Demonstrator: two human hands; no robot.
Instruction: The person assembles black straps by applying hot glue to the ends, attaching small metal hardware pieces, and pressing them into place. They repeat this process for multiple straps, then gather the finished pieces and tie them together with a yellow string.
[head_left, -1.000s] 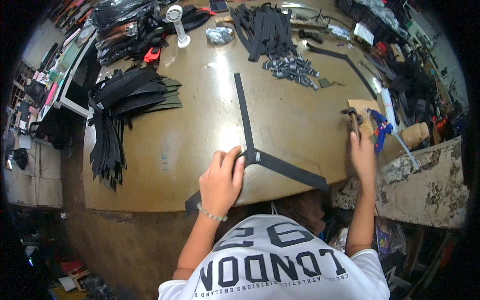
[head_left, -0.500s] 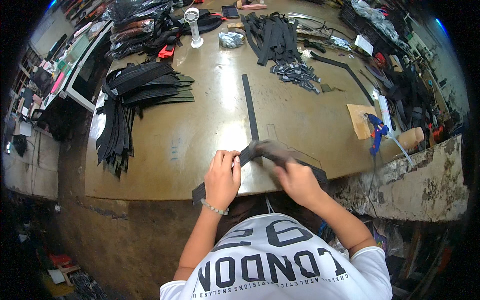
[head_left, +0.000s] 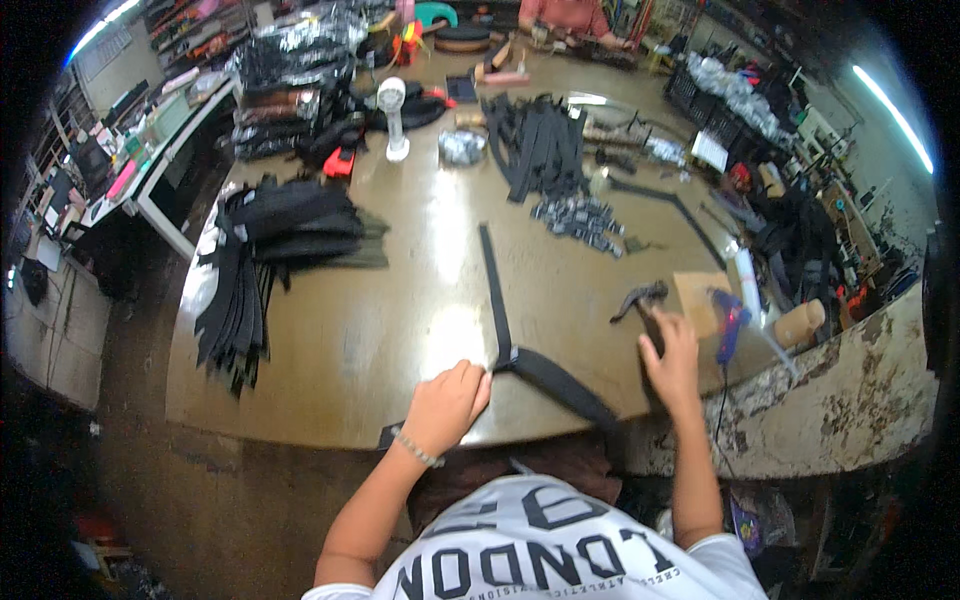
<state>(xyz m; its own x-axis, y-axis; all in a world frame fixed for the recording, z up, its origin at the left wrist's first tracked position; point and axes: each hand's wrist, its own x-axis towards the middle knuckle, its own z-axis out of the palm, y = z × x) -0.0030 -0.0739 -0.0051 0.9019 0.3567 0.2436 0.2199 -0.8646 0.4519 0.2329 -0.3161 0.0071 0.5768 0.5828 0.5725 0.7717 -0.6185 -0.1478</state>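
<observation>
My left hand (head_left: 450, 408) is closed on a black webbing strap (head_left: 560, 385) near the table's front edge. One end of the strap pokes out by my left wrist, and the other part slants to the right. A narrower black strip (head_left: 493, 285) meets it and runs away from me; a small light spot shows at the join. To the right, my right hand (head_left: 675, 360) has its thumb and fingers around the handle of a hammer (head_left: 640, 298), whose dark head lies low over the tabletop. The grip looks loose, and part of the handle is hidden.
Black straps (head_left: 290, 230) are piled at left, more strips (head_left: 540, 145) and small grey-black pieces (head_left: 580, 222) farther back. A white fan (head_left: 394, 120) stands behind. A blue glue gun (head_left: 730, 325), cardboard (head_left: 700, 300) and a tape roll (head_left: 800, 322) lie at right. Another person (head_left: 565, 18) is at the far side.
My right hand has moved from the strap's join to the right, with the hammer. My left hand stays on the strap. The head view has tilted up, showing more of the far side.
</observation>
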